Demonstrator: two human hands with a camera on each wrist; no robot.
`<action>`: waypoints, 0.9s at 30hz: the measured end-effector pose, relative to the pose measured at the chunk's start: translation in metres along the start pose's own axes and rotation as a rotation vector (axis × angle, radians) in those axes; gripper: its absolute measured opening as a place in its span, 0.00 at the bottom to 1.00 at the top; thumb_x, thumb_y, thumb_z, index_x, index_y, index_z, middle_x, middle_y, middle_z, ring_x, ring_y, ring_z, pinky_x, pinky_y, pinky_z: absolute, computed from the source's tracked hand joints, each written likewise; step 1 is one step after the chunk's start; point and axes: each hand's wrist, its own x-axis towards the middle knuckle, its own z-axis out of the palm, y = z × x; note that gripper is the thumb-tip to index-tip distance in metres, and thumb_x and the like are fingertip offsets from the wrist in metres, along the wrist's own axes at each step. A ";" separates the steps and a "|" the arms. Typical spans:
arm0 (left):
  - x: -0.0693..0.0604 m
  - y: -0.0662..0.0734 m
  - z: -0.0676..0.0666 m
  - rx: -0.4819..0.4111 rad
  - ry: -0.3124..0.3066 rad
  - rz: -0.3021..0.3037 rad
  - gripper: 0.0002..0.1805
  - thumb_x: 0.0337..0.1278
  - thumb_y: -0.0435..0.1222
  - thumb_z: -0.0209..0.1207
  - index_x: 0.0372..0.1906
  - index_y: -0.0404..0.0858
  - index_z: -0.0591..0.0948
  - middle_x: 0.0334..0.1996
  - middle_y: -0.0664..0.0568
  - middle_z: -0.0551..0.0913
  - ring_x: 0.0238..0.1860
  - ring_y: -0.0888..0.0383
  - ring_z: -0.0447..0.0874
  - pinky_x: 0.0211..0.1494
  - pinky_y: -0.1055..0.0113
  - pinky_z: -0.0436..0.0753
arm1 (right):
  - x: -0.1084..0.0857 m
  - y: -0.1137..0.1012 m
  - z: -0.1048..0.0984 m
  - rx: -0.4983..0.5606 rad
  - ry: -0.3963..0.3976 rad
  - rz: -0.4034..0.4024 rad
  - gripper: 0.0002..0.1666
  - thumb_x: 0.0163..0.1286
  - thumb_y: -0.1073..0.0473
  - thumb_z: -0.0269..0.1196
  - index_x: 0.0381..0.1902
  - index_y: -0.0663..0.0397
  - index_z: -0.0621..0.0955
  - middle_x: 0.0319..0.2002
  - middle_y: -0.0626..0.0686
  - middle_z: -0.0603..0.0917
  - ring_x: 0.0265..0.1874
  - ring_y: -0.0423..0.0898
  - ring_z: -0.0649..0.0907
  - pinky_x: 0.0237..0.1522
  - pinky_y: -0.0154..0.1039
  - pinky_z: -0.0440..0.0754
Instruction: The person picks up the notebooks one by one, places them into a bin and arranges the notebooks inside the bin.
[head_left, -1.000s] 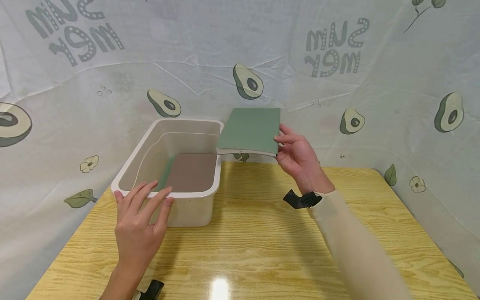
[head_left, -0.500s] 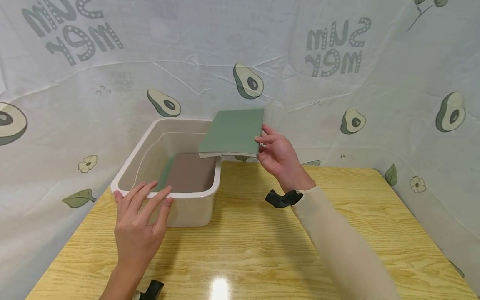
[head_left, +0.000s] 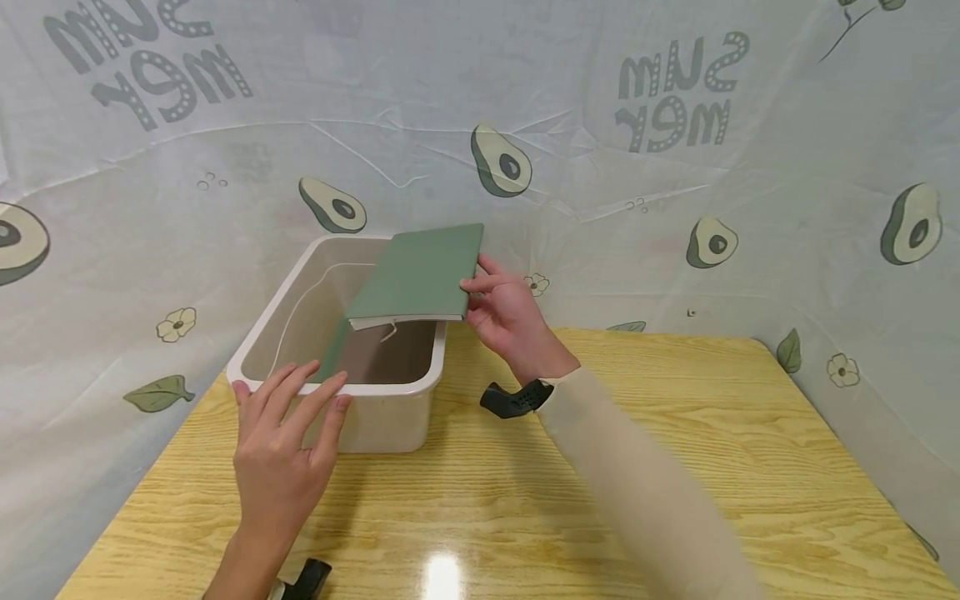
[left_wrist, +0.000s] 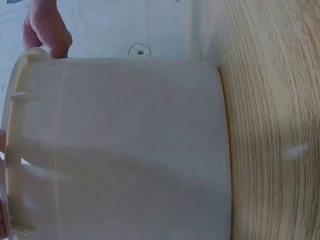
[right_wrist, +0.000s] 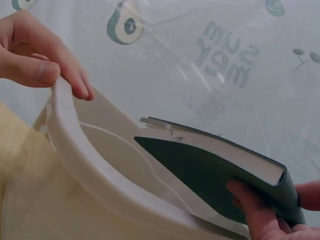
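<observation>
A green hardcover book [head_left: 420, 273] with pale page edges and a light ribbon marker is tilted above the right part of a white plastic bin [head_left: 435, 358]. My right hand [head_left: 506, 317] pinches its right edge, thumb on one cover and fingers on the other, as the right wrist view shows. My left hand [head_left: 288, 446] holds the bin's near rim, with the thumb outside and fingertips reaching over the inner side. Flat in the bin lies a brownish panel [head_left: 367, 354], partly hidden by the book. Beside it a green strip [head_left: 332, 358] shows; what these are, I cannot tell.
The bin stands at the left of a wood-grain table [head_left: 600, 467]. Behind it hangs a pale cloth [head_left: 405, 75] printed with avocados and lettering, close to the bin's far side. A black strap device [head_left: 517, 400] sits on the right wrist.
My right hand has carried the green book leftward from beside the bin to over its opening, tilting it with the left edge lower. The left hand has stayed on the rim.
</observation>
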 end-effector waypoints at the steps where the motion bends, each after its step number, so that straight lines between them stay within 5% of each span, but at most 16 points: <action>1: 0.000 0.000 0.000 0.000 0.001 0.001 0.23 0.78 0.54 0.58 0.46 0.40 0.94 0.52 0.38 0.91 0.61 0.37 0.83 0.77 0.19 0.52 | 0.002 0.004 0.002 -0.004 0.002 0.001 0.42 0.79 0.77 0.43 0.86 0.49 0.57 0.83 0.58 0.60 0.80 0.61 0.64 0.83 0.55 0.61; 9: -0.002 -0.001 0.000 0.001 -0.001 0.003 0.23 0.78 0.54 0.58 0.47 0.41 0.93 0.52 0.38 0.91 0.62 0.37 0.83 0.77 0.20 0.52 | 0.008 0.024 0.018 -0.031 0.023 0.034 0.44 0.76 0.77 0.45 0.85 0.46 0.60 0.80 0.59 0.63 0.71 0.58 0.70 0.77 0.51 0.71; 27: -0.003 -0.003 0.001 -0.002 -0.001 0.010 0.23 0.78 0.54 0.58 0.47 0.41 0.93 0.53 0.38 0.91 0.61 0.37 0.83 0.77 0.19 0.52 | 0.017 0.038 0.043 -0.111 0.061 0.033 0.45 0.74 0.79 0.48 0.84 0.46 0.63 0.79 0.59 0.68 0.74 0.65 0.71 0.78 0.63 0.67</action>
